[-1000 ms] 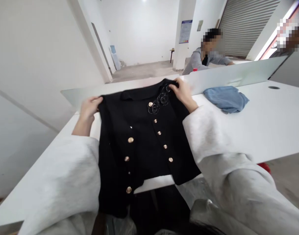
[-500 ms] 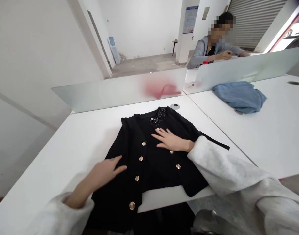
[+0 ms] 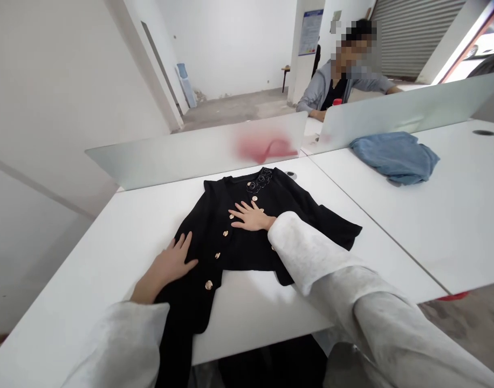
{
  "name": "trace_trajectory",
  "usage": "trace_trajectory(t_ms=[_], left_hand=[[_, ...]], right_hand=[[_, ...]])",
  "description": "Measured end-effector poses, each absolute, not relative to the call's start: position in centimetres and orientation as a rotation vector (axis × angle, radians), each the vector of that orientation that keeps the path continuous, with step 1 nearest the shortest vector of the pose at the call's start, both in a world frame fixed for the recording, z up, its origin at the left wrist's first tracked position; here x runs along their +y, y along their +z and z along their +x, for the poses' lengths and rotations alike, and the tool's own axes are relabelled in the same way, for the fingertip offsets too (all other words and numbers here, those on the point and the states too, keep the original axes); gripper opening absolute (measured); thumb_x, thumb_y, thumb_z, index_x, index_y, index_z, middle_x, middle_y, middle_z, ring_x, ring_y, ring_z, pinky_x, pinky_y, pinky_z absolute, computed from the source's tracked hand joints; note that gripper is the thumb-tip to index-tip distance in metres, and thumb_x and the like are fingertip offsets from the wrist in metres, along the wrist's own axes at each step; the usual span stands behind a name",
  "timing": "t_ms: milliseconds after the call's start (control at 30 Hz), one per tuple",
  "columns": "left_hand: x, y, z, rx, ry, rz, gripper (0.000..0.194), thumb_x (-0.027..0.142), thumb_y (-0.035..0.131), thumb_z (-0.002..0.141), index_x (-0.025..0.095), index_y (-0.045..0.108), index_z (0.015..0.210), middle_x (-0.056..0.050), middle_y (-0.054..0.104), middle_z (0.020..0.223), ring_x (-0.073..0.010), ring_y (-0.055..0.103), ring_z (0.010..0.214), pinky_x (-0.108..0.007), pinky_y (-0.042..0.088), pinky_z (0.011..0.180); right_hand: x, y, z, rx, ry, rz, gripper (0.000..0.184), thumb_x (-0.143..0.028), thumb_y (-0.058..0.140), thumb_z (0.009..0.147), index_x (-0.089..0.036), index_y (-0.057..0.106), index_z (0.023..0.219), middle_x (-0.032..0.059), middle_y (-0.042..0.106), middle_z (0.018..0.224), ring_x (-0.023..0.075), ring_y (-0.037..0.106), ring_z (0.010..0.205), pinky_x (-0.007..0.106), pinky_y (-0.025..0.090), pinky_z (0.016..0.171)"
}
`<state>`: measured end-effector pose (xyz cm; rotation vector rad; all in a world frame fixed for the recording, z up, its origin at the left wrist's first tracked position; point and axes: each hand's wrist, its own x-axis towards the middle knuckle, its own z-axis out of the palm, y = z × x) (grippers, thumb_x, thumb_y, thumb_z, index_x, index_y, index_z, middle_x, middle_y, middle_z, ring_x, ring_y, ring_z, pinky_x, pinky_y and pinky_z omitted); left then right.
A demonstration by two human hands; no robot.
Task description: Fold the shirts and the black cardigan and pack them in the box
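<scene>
If I slide my right hand (image 3: 250,217), the black jacket (image 3: 247,248) flat on the white table (image 3: 247,307) could bunch up. One long sleeve (image 3: 177,328) runs past the near edge, so its weight could tug things crooked. My left hand (image 3: 166,270) and right are spread wide, pinching nothing. My pale cuff (image 3: 293,237) covers some front; that sleeve's end is cut off.

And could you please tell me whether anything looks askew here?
One sleeve of the black jacket runs over the near edge of the white desk, while the other lies on top; the blue cloth sits crumpled.
</scene>
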<state>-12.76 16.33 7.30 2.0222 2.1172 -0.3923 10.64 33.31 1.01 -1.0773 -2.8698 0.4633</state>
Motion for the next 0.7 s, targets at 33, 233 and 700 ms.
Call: trace_trajectory(t_ms=[33, 233, 700], left_hand=[[15.7, 7.7, -12.2, 2.107, -0.458, 2.001, 0.082, 0.043, 0.043, 0.083, 0.004, 0.015, 0.149, -0.026, 0.039, 0.144, -0.0359, 0.05, 0.124, -0.045, 0.047, 0.091], [13.1, 8.4, -10.8, 2.176, -0.716, 1.936, 0.039, 0.019, 0.032, 0.085, 0.008, 0.066, 0.1, -0.02, 0.07, 0.091, -0.0306, 0.067, 0.087, -0.037, 0.047, 0.072], [11.7, 10.6, -16.6, 2.363, -0.146, 1.929, 0.047, 0.041, 0.033, 0.089, 0.014, 0.056, 0.12, -0.016, 0.061, 0.123, -0.0317, 0.059, 0.108, -0.043, 0.047, 0.09]], right_hand=[[33.6, 0.9, 10.5, -2.862, 0.454, -1.076, 0.071, -0.066, 0.026, 0.091, -0.025, 0.025, 0.15, 0.0112, 0.017, 0.156, 0.0324, 0.008, 0.144, 0.058, 0.003, 0.113], [33.3, 0.6, 10.7, -2.833, 0.377, -1.038, 0.069, -0.065, 0.027, 0.092, -0.025, 0.03, 0.149, 0.0116, 0.022, 0.155, 0.033, 0.011, 0.144, 0.057, 0.005, 0.113], [33.3, 0.5, 11.1, -2.692, 0.495, -0.971, 0.062, -0.054, 0.037, 0.094, -0.019, 0.037, 0.145, 0.0127, 0.036, 0.149, 0.0314, 0.02, 0.142, 0.055, 0.009, 0.114]])
